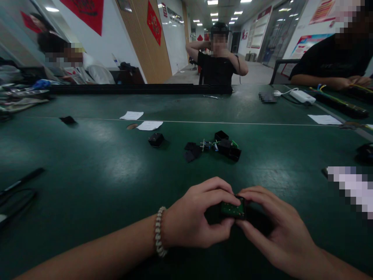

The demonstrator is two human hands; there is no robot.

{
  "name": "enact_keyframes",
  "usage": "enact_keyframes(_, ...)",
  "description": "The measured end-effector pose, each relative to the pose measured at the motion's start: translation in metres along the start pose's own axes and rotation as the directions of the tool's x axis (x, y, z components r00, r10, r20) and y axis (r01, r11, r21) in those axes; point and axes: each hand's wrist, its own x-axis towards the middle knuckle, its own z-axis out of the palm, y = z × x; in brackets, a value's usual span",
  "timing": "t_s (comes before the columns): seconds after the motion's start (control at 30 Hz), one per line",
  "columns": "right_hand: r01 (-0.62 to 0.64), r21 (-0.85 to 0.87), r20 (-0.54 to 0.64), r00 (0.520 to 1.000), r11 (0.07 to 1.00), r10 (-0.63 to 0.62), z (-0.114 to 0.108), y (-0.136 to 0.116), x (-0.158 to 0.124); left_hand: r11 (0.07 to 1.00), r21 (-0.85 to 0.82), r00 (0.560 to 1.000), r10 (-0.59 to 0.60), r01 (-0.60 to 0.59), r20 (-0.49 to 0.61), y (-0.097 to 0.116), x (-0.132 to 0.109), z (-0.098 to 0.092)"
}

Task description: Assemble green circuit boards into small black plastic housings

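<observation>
Between my two hands is a small black box with a green circuit board (230, 210) showing in its upper side. My left hand (204, 212), with a beaded bracelet at the wrist, grips the left part; its index fingertip rests on the board and the thumb is at the near edge. My right hand (274, 221) pinches the right end between fingers and thumb. Farther out lies a cluster of black box shells (225, 146) with small circuit parts (205, 145) and flat black covers (191, 151). A closed-looking black box (156, 139) sits to their left.
White papers (150, 125) lie beyond the single box, beside a round hole (132, 126) in the green table (96, 194). A cable (21, 190) is at left, a blurred-out phone-like object (352, 190) at right. Other people sit around the far side; a white adapter (303, 96) lies there.
</observation>
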Motion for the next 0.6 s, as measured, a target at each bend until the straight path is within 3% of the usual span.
enact_keyframes(0.33, -0.096, 0.055, -0.014, 0.995, 0.994, 0.096, -0.0004, 0.0018, 0.0029, 1.0, -0.016, 0.998, 0.012, -0.013, -0.059, -0.006, -0.0022, 0.0008)
enact_keyframes(0.6, -0.22, 0.217, -0.085, 0.966, 0.951, 0.243, 0.0002, 0.0036, 0.0005, 0.981, -0.145, 0.988, -0.137, 0.127, -0.065, -0.0077, -0.006, -0.0001)
